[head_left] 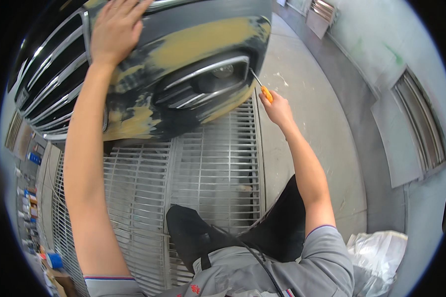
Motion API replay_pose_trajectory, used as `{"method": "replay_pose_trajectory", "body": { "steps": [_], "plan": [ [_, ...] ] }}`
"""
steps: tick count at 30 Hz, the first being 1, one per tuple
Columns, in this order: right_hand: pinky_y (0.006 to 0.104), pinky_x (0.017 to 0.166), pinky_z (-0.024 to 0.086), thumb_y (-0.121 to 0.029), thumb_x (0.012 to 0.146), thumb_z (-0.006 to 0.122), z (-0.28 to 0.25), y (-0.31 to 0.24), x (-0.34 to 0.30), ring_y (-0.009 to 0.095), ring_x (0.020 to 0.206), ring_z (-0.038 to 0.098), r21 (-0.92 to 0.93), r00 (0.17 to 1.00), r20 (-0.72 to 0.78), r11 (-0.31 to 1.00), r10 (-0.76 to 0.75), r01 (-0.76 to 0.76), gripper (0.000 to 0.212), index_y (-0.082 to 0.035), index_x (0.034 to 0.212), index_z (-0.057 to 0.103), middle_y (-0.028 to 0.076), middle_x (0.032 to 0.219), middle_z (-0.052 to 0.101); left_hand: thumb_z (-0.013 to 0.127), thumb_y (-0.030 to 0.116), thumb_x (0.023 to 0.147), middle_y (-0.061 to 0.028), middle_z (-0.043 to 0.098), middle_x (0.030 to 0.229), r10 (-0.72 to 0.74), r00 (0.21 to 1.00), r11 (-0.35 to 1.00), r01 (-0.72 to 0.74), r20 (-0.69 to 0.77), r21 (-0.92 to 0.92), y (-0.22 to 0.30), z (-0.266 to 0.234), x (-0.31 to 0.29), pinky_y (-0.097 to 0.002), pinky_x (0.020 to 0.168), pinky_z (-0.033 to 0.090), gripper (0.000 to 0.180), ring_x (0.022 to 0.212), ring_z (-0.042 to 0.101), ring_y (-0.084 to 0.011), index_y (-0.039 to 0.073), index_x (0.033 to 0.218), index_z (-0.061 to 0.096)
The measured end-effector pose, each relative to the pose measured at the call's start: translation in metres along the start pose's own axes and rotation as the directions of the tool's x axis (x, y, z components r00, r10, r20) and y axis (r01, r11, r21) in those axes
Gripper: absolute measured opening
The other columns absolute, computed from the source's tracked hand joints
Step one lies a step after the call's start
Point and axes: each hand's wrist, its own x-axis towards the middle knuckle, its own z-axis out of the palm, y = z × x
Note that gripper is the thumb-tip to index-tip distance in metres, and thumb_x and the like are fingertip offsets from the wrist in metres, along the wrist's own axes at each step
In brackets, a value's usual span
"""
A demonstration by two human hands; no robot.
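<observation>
In front of me is a car's front bumper (193, 42), dark grey with sanded tan patches of filler. A chrome-trimmed fog light surround (203, 81) sits in its lower corner. My right hand (278, 108) is closed round the orange handle of a screwdriver (266, 93). Its thin metal shaft reaches to the right end of the chrome trim; whether the tip is behind the edge I cannot tell. My left hand (116, 32) lies flat with fingers spread on the bumper's upper part, between the chrome-barred grille (59, 74) and the headlight edge.
A metal floor grating (215, 163) lies beneath the bumper and my knees. Concrete floor (312, 123) runs along the right to a wall with a louvred vent (418, 119). A crumpled plastic sheet (379, 252) lies at lower right; cans and boxes (29, 208) line the left.
</observation>
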Motion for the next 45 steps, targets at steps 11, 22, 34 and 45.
{"method": "replay_pose_trajectory", "body": {
  "steps": [11, 22, 34, 45],
  "plan": [
    [0.0501, 0.092, 0.057, -0.059, 0.103, 0.057, -0.001, 0.008, 0.001, 0.041, 0.109, 0.073, 0.009, 0.997, 0.077, 1.000, 0.001, -0.001, 0.053, -0.018, 0.134, 0.073, 0.020, 0.113, 0.078, 0.059, 0.017, 0.103, 0.0086, 0.052, 0.165, 0.101, 0.995, 0.985, -0.099, -0.008, 0.141, -0.027, 0.030, -0.008, -0.0408, 0.124, 0.039, 0.056, 0.152, 0.049, -0.0194, 0.035, 0.156, 0.057],
    [0.0482, 0.094, 0.058, -0.058, 0.102, 0.061, 0.003, 0.013, 0.003, 0.037, 0.110, 0.074, -0.025, 0.986, 0.161, 0.999, 0.051, -0.048, 0.051, -0.022, 0.137, 0.072, 0.017, 0.115, 0.079, 0.058, 0.017, 0.103, 0.0085, 0.054, 0.163, 0.140, 0.990, 0.980, -0.134, -0.034, 0.146, -0.023, 0.029, -0.006, -0.0380, 0.122, 0.041, 0.054, 0.149, 0.053, -0.0195, 0.034, 0.154, 0.060],
    [0.0470, 0.094, 0.058, -0.056, 0.102, 0.060, 0.011, 0.010, -0.006, 0.035, 0.110, 0.074, -0.057, 0.965, 0.257, 0.998, 0.050, -0.037, 0.051, -0.022, 0.138, 0.071, 0.015, 0.116, 0.079, 0.059, 0.017, 0.103, 0.0071, 0.054, 0.163, 0.143, 0.988, 0.984, -0.136, -0.051, 0.112, -0.022, 0.030, -0.005, -0.0389, 0.121, 0.042, 0.054, 0.148, 0.053, -0.0207, 0.033, 0.154, 0.060],
    [0.0497, 0.096, 0.057, -0.057, 0.102, 0.059, 0.025, 0.002, -0.016, 0.038, 0.113, 0.072, -0.059, 0.937, 0.349, 0.998, -0.011, 0.034, 0.053, -0.018, 0.136, 0.071, 0.017, 0.119, 0.078, 0.059, 0.018, 0.102, 0.0077, 0.055, 0.162, 0.137, 0.989, 0.987, -0.132, -0.058, 0.095, -0.022, 0.028, -0.005, -0.0407, 0.121, 0.042, 0.054, 0.148, 0.053, -0.0212, 0.034, 0.154, 0.060]
  ]
}}
